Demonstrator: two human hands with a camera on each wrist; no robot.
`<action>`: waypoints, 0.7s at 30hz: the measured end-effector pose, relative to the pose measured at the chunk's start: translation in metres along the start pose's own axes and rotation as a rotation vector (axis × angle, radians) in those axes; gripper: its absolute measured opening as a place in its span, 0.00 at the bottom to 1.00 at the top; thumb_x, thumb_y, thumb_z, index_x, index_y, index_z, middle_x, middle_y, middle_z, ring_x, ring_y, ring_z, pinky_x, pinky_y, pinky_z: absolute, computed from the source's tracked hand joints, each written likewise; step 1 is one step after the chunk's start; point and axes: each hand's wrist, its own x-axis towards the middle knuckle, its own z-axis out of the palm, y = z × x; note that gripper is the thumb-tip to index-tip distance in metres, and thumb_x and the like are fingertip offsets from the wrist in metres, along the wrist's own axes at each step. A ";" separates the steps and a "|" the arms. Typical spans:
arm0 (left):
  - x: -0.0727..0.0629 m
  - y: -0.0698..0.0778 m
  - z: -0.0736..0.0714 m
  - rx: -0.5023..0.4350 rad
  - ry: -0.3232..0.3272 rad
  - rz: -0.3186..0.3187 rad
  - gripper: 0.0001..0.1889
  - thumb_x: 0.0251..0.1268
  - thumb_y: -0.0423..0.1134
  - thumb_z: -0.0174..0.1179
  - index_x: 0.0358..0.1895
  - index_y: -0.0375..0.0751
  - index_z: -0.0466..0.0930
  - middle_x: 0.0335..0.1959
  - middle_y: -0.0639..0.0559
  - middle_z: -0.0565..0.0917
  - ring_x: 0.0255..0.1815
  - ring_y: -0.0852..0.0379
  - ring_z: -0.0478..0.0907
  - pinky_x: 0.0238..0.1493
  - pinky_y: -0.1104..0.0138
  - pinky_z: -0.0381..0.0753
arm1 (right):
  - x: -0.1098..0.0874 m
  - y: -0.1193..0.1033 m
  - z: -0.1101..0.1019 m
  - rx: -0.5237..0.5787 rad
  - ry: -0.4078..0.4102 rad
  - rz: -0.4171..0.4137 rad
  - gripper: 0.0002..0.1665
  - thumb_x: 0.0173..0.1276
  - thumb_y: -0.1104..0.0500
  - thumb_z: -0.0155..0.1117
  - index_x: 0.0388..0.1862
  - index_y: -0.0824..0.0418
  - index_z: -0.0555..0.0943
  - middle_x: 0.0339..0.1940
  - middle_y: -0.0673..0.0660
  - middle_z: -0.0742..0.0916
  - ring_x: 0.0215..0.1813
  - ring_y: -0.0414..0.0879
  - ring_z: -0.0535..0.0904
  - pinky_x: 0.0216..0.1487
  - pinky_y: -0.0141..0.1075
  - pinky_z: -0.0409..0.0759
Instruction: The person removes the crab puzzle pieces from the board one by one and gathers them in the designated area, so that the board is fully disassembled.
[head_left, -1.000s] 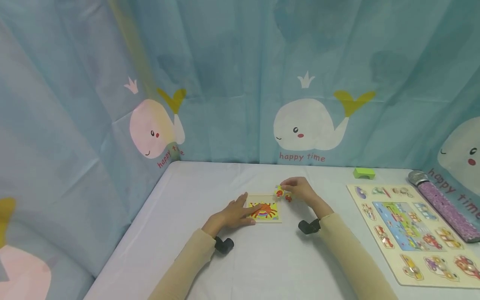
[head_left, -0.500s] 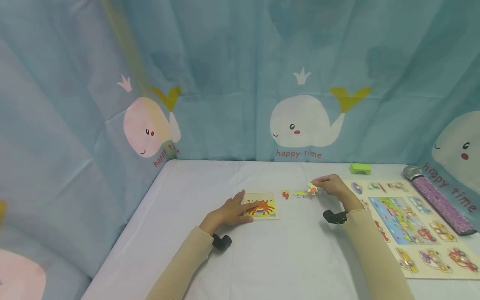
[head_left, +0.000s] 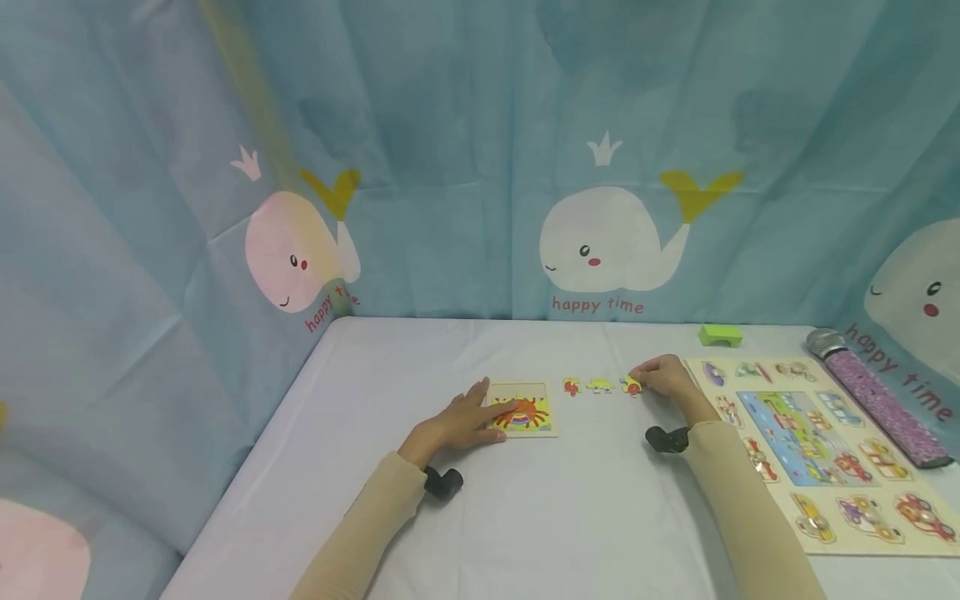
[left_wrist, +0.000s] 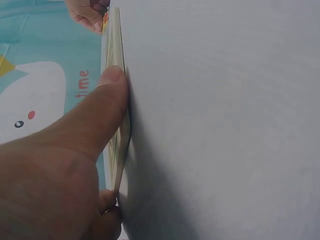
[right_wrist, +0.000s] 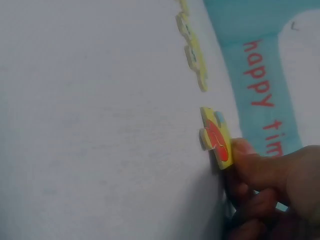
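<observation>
My left hand (head_left: 459,422) lies spread on a small wooden jigsaw puzzle (head_left: 531,417) with an orange crab on yellow. In the left wrist view, the thumb (left_wrist: 112,82) presses against the board's near edge (left_wrist: 121,137). At the right, my right hand (head_left: 670,382) pinches a yellow-and-red puzzle piece (right_wrist: 220,140) at its edge, low over the table. Between the hands, a red-and-yellow piece (head_left: 572,387) and a yellow-and-white piece (head_left: 600,387) lie in a row on the cloth. The crab puzzle's top strip shows bare wood.
A large wooden knob puzzle board (head_left: 757,450) lies to the right, near my right forearm. Beyond it are a green arch block (head_left: 720,335) and a glittery pink microphone (head_left: 885,400). A blue whale-print curtain (head_left: 465,167) hangs behind the white table (head_left: 420,350).
My right hand has moved right with a piece and lowered it to the table, at the end of the row. The left hand stays on the crab puzzle.
</observation>
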 end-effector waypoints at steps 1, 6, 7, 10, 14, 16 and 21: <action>0.000 0.000 0.000 -0.004 0.002 -0.001 0.31 0.62 0.59 0.51 0.69 0.66 0.55 0.75 0.40 0.39 0.74 0.39 0.40 0.71 0.45 0.46 | 0.000 0.000 0.001 0.001 0.005 -0.007 0.24 0.65 0.52 0.59 0.51 0.70 0.76 0.53 0.68 0.77 0.54 0.60 0.72 0.54 0.50 0.71; -0.001 0.000 -0.001 -0.004 0.012 0.001 0.31 0.62 0.59 0.51 0.69 0.66 0.56 0.75 0.40 0.40 0.75 0.40 0.41 0.70 0.44 0.48 | 0.001 0.000 0.002 0.016 0.027 -0.032 0.21 0.64 0.54 0.60 0.47 0.70 0.77 0.50 0.67 0.78 0.50 0.58 0.73 0.53 0.49 0.71; -0.001 0.000 -0.001 -0.004 0.015 0.002 0.31 0.62 0.59 0.51 0.69 0.67 0.56 0.75 0.40 0.40 0.75 0.40 0.41 0.70 0.44 0.48 | 0.001 0.000 0.002 0.023 0.028 -0.035 0.21 0.64 0.54 0.60 0.47 0.70 0.77 0.50 0.67 0.78 0.51 0.58 0.72 0.53 0.49 0.71; -0.001 -0.001 -0.001 0.007 0.014 0.007 0.31 0.62 0.59 0.51 0.69 0.67 0.55 0.75 0.40 0.39 0.75 0.41 0.40 0.70 0.45 0.48 | 0.000 -0.001 0.002 0.033 0.034 -0.038 0.20 0.63 0.54 0.60 0.47 0.69 0.78 0.51 0.67 0.78 0.52 0.58 0.72 0.55 0.49 0.71; -0.001 -0.001 -0.001 -0.014 0.015 0.010 0.31 0.62 0.59 0.52 0.69 0.66 0.56 0.75 0.40 0.39 0.75 0.41 0.39 0.71 0.46 0.45 | -0.003 -0.004 0.002 0.001 0.062 -0.098 0.19 0.63 0.55 0.61 0.45 0.68 0.80 0.47 0.66 0.81 0.46 0.55 0.76 0.46 0.45 0.74; -0.001 0.000 0.000 -0.027 0.019 0.011 0.32 0.62 0.58 0.53 0.69 0.66 0.56 0.75 0.40 0.39 0.75 0.42 0.39 0.71 0.46 0.44 | -0.006 -0.010 0.005 -0.009 0.070 -0.148 0.17 0.63 0.55 0.61 0.44 0.68 0.81 0.45 0.66 0.83 0.40 0.52 0.77 0.39 0.41 0.75; 0.000 -0.001 0.002 -0.019 0.026 0.017 0.32 0.61 0.59 0.53 0.69 0.67 0.55 0.75 0.39 0.40 0.75 0.40 0.40 0.71 0.47 0.45 | -0.021 -0.047 0.029 -0.079 0.000 -0.322 0.13 0.65 0.56 0.59 0.42 0.64 0.83 0.42 0.63 0.84 0.35 0.48 0.76 0.33 0.35 0.75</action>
